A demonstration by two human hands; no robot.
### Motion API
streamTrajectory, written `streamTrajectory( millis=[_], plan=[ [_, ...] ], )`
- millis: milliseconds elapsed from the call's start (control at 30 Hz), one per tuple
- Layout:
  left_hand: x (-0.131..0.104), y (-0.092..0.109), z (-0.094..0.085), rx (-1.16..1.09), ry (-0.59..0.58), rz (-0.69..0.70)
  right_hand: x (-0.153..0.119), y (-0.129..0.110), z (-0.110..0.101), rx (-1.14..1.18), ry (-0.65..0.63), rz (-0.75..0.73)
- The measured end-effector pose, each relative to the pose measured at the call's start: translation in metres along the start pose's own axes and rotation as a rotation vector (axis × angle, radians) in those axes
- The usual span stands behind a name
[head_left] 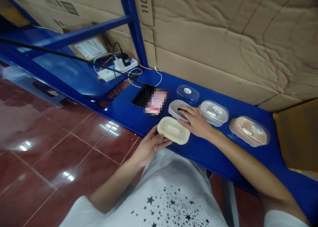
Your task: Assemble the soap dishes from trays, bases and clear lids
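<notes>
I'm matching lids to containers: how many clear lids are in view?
3. One lid lies alone behind the grey dish; a second lid covers the whitish dish by the right hand; a third lid covers the peach dish farthest right.

The counter (119, 106) is smooth, semi-glossy blue. The cream dish (174, 131) looks like smooth, matt plastic; the far lid (187, 93) is clear, shiny plastic. Creased matt cardboard (198, 41) stands behind; left, the floor (81, 147) is glossy tile.
</notes>
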State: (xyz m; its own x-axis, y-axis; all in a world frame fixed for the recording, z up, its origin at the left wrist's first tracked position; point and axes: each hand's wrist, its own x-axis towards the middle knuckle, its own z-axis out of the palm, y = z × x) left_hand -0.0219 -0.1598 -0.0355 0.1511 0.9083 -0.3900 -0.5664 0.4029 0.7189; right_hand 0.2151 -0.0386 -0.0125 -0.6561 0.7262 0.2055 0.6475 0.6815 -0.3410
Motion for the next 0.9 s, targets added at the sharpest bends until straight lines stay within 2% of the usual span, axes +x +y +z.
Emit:
streamTrajectory(
  millis=[100,200,300,400,467,533,600,700,767,833,900],
  plan=[
    [-0.004,0.006,-0.01,0.176,0.011,0.048,0.009,0.003,0.0,-0.147,-0.084,-0.024],
    [-0.006,0.008,-0.011,0.365,-0.017,0.086,0.01,0.0,-0.005,-0.224,-0.148,-0.034],
    [-0.006,0.008,-0.01,0.516,-0.021,0.101,-0.001,0.004,-0.02,-0.235,-0.134,-0.03],
    [-0.008,0.007,-0.011,0.648,0.002,0.127,-0.023,0.024,-0.045,-0.231,-0.092,0.07],
    [-0.012,0.008,-0.011,0.753,0.021,0.17,-0.04,0.044,-0.063,-0.242,-0.114,0.185],
    [-0.016,0.008,-0.009,0.881,0.038,0.278,-0.053,0.063,-0.076,-0.234,-0.189,0.296],
    [-0.019,0.007,-0.004,1.026,0.027,0.449,-0.058,0.078,-0.083,-0.194,-0.265,0.37],
    [-0.019,0.001,0.008,1.238,-0.127,0.694,-0.055,0.09,-0.084,-0.116,-0.266,0.405],
    [-0.015,-0.006,0.017,1.265,-0.253,0.783,-0.051,0.092,-0.085,-0.068,-0.227,0.412],
    [-0.011,-0.014,0.027,1.132,-0.325,0.811,-0.05,0.09,-0.092,-0.017,-0.216,0.418],
    [-0.008,-0.021,0.037,0.936,-0.366,0.771,-0.053,0.083,-0.104,0.025,-0.192,0.417]
  ],
)
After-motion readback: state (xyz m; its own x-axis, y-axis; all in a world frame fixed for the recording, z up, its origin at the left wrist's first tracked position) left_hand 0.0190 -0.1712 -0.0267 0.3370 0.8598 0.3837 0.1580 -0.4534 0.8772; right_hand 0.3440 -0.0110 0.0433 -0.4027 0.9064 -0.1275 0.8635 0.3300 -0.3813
